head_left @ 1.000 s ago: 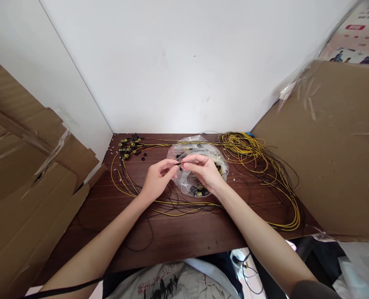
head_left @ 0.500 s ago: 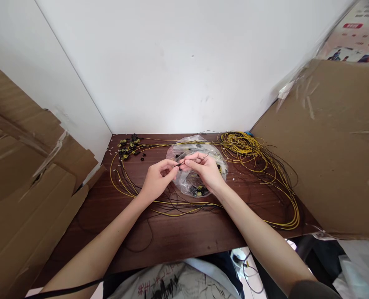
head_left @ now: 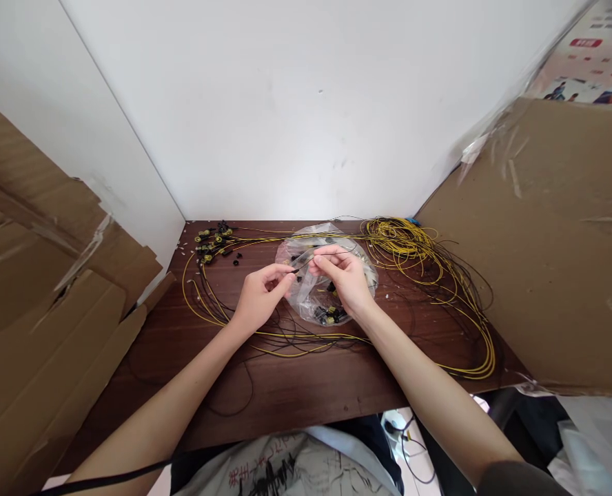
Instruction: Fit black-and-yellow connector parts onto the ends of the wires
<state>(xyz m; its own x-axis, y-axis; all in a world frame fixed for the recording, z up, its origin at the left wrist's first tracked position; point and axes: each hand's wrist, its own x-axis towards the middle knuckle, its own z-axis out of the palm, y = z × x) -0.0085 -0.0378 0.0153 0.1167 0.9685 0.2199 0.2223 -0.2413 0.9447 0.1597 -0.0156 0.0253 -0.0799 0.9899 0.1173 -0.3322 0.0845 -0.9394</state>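
My left hand [head_left: 262, 294] pinches a small black piece [head_left: 295, 271] between thumb and index finger; its exact kind is too small to make out. From that piece a thin black wire [head_left: 307, 264] runs up to my right hand [head_left: 344, 275], whose thumb and fingertips are closed on it. Both hands are held above a clear plastic bag [head_left: 306, 303]. Inside the bag lie black and yellow connectors [head_left: 329, 315], partly covered by my right hand.
Black and yellow connectors [head_left: 213, 241] are clustered at the back left, joined to yellow wires [head_left: 296, 239]. A tangled yellow wire coil [head_left: 399, 238] lies at the back right. Cardboard sheets [head_left: 554, 241] stand at both sides, and a white wall [head_left: 306, 124] rises behind the table [head_left: 306, 396].
My right hand has moved a little right and up, away from my left hand, so more wire shows between them. My left hand has stayed nearly in place.
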